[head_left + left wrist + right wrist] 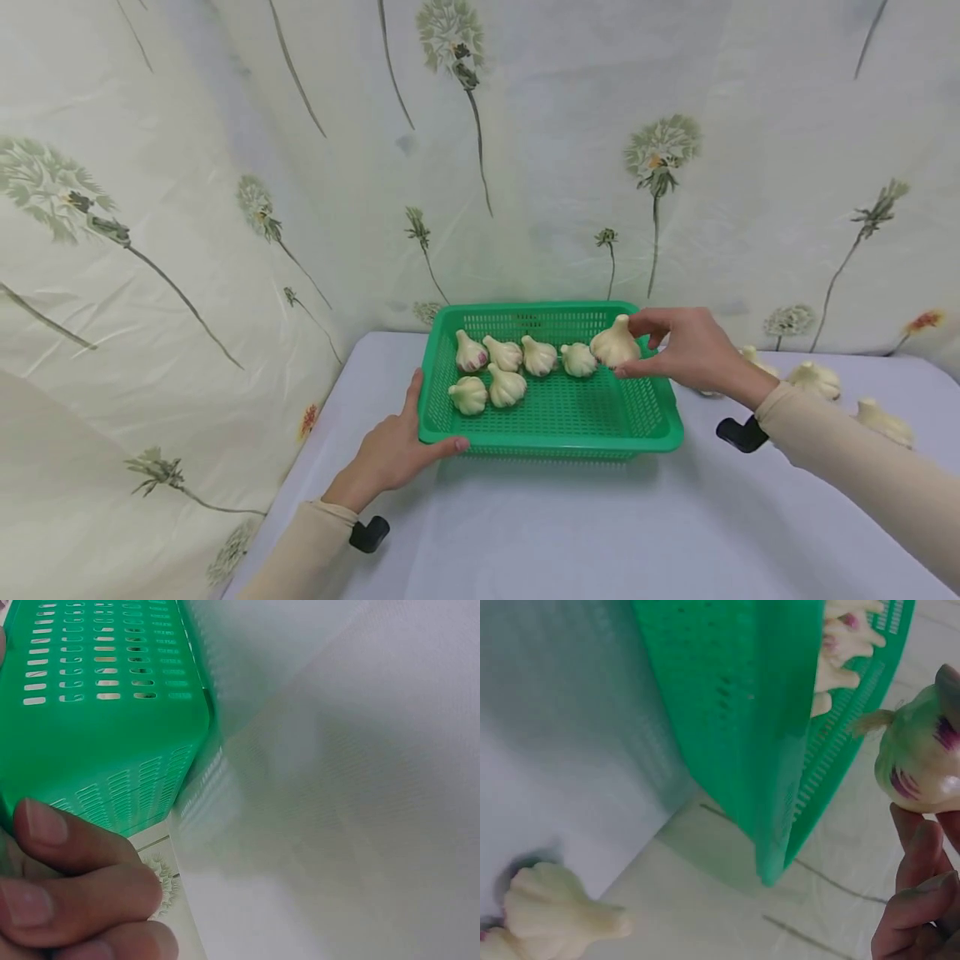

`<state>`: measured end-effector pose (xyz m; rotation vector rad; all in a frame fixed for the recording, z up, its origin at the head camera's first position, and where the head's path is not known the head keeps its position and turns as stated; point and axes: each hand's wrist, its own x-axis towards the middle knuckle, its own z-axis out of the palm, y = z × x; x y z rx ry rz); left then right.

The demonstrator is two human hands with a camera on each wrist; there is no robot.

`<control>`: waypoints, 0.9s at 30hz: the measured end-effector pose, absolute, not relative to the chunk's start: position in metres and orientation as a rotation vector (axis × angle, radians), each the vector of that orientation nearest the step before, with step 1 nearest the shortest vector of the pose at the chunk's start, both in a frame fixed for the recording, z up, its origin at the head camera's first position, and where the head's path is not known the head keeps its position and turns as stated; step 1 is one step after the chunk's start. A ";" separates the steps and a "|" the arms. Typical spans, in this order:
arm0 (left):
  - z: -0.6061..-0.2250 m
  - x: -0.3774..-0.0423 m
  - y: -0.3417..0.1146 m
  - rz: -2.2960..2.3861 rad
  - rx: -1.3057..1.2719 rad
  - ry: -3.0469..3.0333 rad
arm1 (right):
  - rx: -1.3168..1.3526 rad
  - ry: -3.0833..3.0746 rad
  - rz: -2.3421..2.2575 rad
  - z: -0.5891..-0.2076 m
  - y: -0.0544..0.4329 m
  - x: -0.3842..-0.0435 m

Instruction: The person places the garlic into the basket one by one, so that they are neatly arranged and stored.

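Note:
My right hand [686, 350] pinches a garlic bulb [613, 343] between thumb and fingers, over the right part of a green plastic basket [555, 442]. Purple streaks mark this bulb in the right wrist view, and its stem points toward the basket. At the basket's front left corner my left hand [393, 450] grips the rim, the thumb along the front and the fingers along the left side. Several pale garlic bulbs [504, 385] lie in the basket's left and middle, some tinged purple.
On the white-covered table [540, 533], right of the basket, lie several more garlic bulbs [816, 381], partly behind the right forearm. A curtain [555, 167] with dandelion prints hangs behind the table and along its left side.

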<state>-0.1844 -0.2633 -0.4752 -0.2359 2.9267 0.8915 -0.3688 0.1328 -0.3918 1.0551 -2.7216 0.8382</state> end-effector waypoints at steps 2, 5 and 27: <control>-0.476 -0.184 -0.263 0.894 -0.235 2.924 | 1.085 -2.752 0.840 -0.392 0.122 -0.371; -0.476 -0.185 -0.263 0.889 -0.236 2.923 | 1.143 -2.782 0.818 -0.393 0.106 -0.375; -0.476 -0.185 -0.264 0.893 -0.230 2.916 | 1.569 -2.881 0.616 -0.417 0.044 -0.395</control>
